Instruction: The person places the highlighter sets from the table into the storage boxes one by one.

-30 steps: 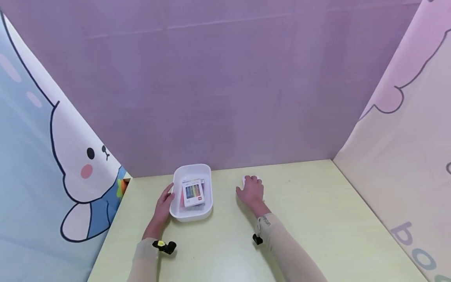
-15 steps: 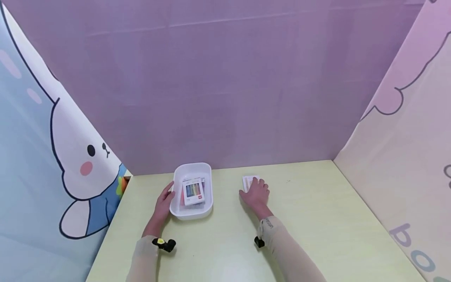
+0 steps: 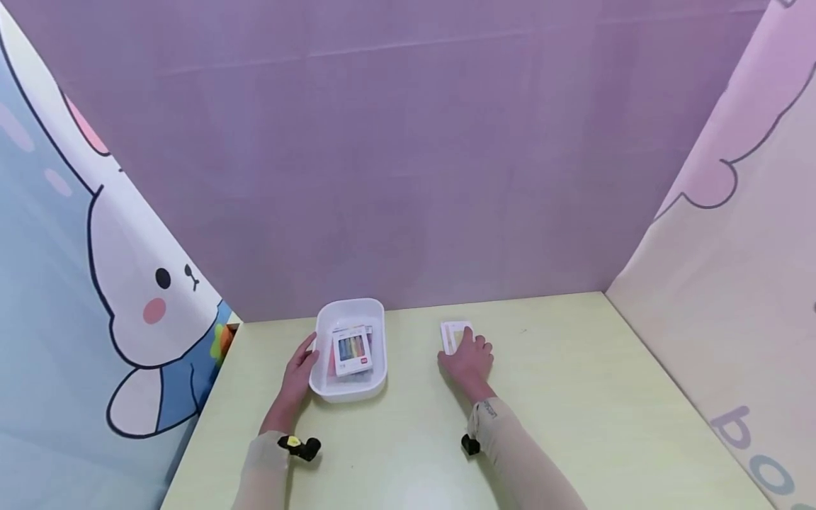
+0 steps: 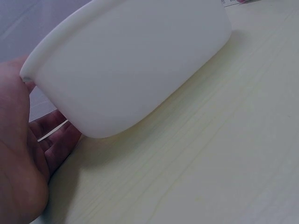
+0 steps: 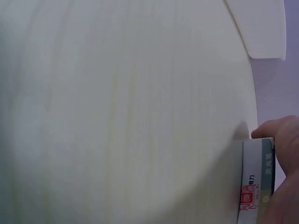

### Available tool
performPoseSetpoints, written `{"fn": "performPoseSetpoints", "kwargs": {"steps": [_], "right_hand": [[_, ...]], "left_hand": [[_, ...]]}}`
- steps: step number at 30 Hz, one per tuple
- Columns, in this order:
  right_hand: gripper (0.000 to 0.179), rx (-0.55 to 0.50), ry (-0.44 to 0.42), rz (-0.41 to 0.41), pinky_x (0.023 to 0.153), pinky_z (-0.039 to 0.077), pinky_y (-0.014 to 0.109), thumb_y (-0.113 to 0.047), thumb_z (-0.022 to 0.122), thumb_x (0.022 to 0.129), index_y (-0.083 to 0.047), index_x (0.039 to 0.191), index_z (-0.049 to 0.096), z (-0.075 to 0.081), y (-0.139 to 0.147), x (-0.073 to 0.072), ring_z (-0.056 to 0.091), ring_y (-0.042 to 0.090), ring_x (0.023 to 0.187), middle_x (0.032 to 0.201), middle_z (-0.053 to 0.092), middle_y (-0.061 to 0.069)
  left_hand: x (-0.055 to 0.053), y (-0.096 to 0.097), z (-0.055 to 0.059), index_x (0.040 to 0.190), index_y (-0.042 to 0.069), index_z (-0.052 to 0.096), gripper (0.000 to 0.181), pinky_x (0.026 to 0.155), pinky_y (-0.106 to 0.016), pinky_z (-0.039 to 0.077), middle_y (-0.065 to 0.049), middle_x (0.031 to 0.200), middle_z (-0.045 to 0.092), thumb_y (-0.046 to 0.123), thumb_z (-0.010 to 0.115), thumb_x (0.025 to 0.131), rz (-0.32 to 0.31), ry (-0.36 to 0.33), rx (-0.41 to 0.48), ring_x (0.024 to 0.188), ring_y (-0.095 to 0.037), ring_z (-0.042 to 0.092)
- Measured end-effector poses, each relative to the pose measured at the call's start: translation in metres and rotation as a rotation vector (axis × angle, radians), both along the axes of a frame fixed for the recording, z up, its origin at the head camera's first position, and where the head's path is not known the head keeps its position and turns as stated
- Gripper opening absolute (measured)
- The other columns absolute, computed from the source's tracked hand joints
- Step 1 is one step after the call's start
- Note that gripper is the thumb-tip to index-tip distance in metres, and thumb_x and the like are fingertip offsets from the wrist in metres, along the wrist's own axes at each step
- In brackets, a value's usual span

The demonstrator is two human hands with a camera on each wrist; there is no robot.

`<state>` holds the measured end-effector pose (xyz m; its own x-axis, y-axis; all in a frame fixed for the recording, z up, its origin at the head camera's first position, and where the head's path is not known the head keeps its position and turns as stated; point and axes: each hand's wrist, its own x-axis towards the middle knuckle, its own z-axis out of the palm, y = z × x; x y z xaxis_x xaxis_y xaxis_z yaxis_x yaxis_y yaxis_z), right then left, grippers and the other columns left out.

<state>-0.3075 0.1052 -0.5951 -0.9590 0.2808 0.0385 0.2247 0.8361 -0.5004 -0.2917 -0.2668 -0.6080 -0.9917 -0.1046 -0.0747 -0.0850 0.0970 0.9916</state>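
In the head view my left hand [image 3: 297, 367] grips the left side of a white plastic tub [image 3: 380, 368]. The left wrist view shows the thumb side of that hand at the tub's rim [image 4: 51, 42] and the fingers curled by its lower edge. A white box [image 3: 352, 350] with a picture or window of coloured sticks lies in the tub on other flat packs. To the right, my right hand [image 3: 470, 363] holds a flat white highlighter box [image 3: 451, 334] by its sides, partly covering it. Printed side faces of the box [image 5: 252, 182] show in the right wrist view.
Both items are on a pale wooden table [image 3: 408, 439], near its back edge. A purple cloth [image 3: 408, 170] rises behind it. Printed cloths stand on both sides, with a cartoon rabbit [image 3: 146, 297] on the left.
My right hand has shifted slightly right and toward me, uncovering more of the highlighter box. The left hand stays at the tub, which keeps its place.
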Motion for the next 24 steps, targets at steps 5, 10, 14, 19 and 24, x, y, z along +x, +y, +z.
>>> {"fn": "performPoseSetpoints", "kwargs": {"steps": [5, 10, 14, 19, 24], "right_hand": [[0.084, -0.01, 0.01, -0.01, 0.085, 0.039, 0.054, -0.047, 0.071, 0.071, -0.007, 0.139, 0.041, -0.006, 0.002, -0.002, 0.043, 0.038, 0.102, 0.11, 0.05, 0.02], [0.086, -0.024, 0.026, -0.01, 0.086, 0.039, 0.055, -0.048, 0.072, 0.071, -0.008, 0.14, 0.04, -0.008, 0.003, -0.004, 0.044, 0.039, 0.103, 0.114, 0.051, 0.021], [0.087, -0.032, 0.041, -0.006, 0.085, 0.039, 0.055, -0.047, 0.074, 0.07, -0.008, 0.14, 0.041, -0.008, 0.003, -0.005, 0.045, 0.038, 0.102, 0.113, 0.052, 0.021], [0.086, -0.024, 0.042, -0.007, 0.084, 0.04, 0.052, -0.048, 0.074, 0.069, -0.009, 0.139, 0.043, -0.006, 0.003, -0.003, 0.045, 0.037, 0.101, 0.11, 0.052, 0.019], [0.087, -0.015, 0.043, 0.005, 0.084, 0.04, 0.051, -0.048, 0.074, 0.07, -0.008, 0.14, 0.042, 0.005, 0.0, 0.003, 0.045, 0.036, 0.1, 0.11, 0.052, 0.018]], "left_hand": [[-0.001, 0.0, 0.0, 0.151, 0.028, 0.036, 0.049, 0.084, -0.025, 0.046, -0.02, 0.131, 0.045, 0.028, 0.046, 0.104, 0.003, 0.007, -0.006, 0.111, -0.028, 0.047], [-0.002, 0.0, -0.002, 0.151, 0.03, 0.037, 0.048, 0.084, -0.025, 0.047, -0.019, 0.131, 0.047, 0.027, 0.047, 0.104, 0.005, 0.007, -0.001, 0.11, -0.027, 0.048], [-0.002, 0.0, -0.003, 0.15, 0.031, 0.038, 0.048, 0.084, -0.024, 0.046, -0.019, 0.131, 0.047, 0.027, 0.048, 0.104, 0.011, 0.009, -0.008, 0.111, -0.027, 0.048], [0.0, 0.0, -0.001, 0.151, 0.032, 0.036, 0.048, 0.085, -0.024, 0.046, -0.018, 0.133, 0.047, 0.029, 0.047, 0.104, 0.013, -0.005, -0.019, 0.113, -0.027, 0.047], [0.003, 0.001, 0.0, 0.151, 0.03, 0.036, 0.049, 0.086, -0.024, 0.045, -0.02, 0.132, 0.048, 0.028, 0.048, 0.104, 0.012, 0.01, -0.01, 0.114, -0.028, 0.048]]}}
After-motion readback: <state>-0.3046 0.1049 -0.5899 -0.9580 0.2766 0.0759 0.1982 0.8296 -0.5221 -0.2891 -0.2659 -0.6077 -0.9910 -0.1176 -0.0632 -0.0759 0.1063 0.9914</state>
